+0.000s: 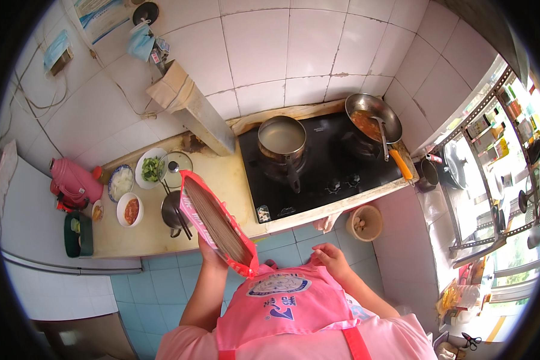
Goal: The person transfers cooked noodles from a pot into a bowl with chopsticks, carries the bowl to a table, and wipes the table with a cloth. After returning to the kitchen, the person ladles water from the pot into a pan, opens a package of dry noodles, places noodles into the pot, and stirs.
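Note:
My left hand (212,252) grips an opened red plastic packet (245,265) from below. Thin brownish dried noodles (218,216) lie lengthwise inside it, showing through the slit side. My right hand (334,261) is by the edge of the pink apron (283,310), fingers loosely bent and apart, nothing seen in it. Ahead, a saucepan (282,150) holding cloudy liquid stands on the left burner of a black gas hob (324,198). On the right burner, a tilted wok (355,101) contains a reddish sauce (365,123) and a metal spatula (381,130).
Left on the counter (225,180) are sliced greens (152,168), a bowl of white pieces (121,182), a bowl of reddish minced food (132,211), a glass lid (183,162), a dark pot (173,211) with chopsticks (180,208) across it, and a pink thermos (76,180). A bin (371,231) stands below.

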### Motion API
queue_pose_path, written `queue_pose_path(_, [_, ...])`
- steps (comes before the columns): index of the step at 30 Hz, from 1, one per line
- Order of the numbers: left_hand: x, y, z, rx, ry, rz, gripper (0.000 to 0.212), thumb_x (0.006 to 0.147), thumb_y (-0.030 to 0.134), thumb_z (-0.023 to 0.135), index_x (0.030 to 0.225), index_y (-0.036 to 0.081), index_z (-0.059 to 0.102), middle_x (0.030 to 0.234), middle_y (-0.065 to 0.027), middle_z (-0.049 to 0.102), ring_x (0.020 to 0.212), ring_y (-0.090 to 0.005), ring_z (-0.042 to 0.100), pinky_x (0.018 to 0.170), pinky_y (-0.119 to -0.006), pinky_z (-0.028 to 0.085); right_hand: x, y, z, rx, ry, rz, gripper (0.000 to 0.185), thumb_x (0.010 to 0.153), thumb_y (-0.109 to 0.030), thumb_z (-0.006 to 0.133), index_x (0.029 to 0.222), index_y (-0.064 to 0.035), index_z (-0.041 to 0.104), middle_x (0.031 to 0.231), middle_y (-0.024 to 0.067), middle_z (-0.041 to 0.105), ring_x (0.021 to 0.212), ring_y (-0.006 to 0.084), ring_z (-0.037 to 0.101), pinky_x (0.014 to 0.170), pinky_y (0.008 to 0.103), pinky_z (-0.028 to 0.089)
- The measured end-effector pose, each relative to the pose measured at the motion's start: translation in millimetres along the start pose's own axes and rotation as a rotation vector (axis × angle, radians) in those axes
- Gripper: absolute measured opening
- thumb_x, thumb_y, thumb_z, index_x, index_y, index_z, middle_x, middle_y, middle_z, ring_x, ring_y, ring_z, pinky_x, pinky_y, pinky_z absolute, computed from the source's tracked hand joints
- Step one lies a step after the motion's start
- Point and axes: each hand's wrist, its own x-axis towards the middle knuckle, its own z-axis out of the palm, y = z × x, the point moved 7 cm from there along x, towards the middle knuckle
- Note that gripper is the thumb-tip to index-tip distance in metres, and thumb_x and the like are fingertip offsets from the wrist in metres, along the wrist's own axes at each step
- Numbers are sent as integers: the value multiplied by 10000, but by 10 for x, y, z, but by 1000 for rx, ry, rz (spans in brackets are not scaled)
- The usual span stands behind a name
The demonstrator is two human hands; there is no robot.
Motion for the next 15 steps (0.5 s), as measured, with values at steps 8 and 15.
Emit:
queue_pose_path(8, [138,-425,98,-82,-8,80,576,945,441,404,1441,156,337,1107,-144,587,999,-282,604,833,-483,494,375,-279,-626,-32,-98,-36,198,954,-147,550,1091,-4,571,926,73,638,816,131,624,714,253,516])
queue_pose_path(15, [-85,-443,215,7,92,203,599,941,421,416,1451,129,300,1097,-120,561,961,-265,612,791,-459,512,542,-360,-577,-121,-220,-29,203,954,-167,558,1091,-21,589,921,38,634,837,90,598,722,228,493])
